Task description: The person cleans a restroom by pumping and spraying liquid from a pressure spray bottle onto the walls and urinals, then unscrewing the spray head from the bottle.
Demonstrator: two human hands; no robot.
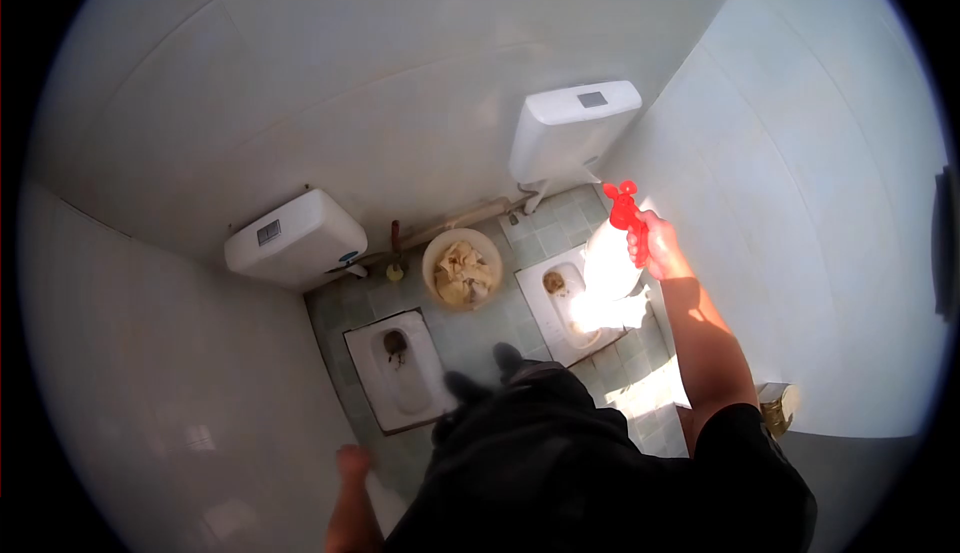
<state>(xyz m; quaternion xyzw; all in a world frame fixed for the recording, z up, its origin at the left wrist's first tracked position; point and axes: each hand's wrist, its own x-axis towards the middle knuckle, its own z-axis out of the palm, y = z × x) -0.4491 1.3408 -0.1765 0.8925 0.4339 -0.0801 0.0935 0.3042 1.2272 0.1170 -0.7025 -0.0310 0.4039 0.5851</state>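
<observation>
My right hand (655, 243) is wrapped around the red trigger head of a spray bottle (612, 258) with a pale body. The bottle is raised above the right squat toilet (540, 303), and bright sunlight washes out its lower part. A brownish patch shows at the drain end of that toilet. Low on the left, my left hand (354, 461) hangs beside my body near the left squat toilet (405, 373); its fingers are too unclear to make out. Dark matter lies in the drain of the left toilet.
Between the toilets stands a round bin (430, 278) full of crumpled paper. White cisterns hang on the wall, one left (300, 238) and one right (575, 133). A pipe (480, 215) runs along the wall's foot. A gold-coloured can (777, 408) is at the right.
</observation>
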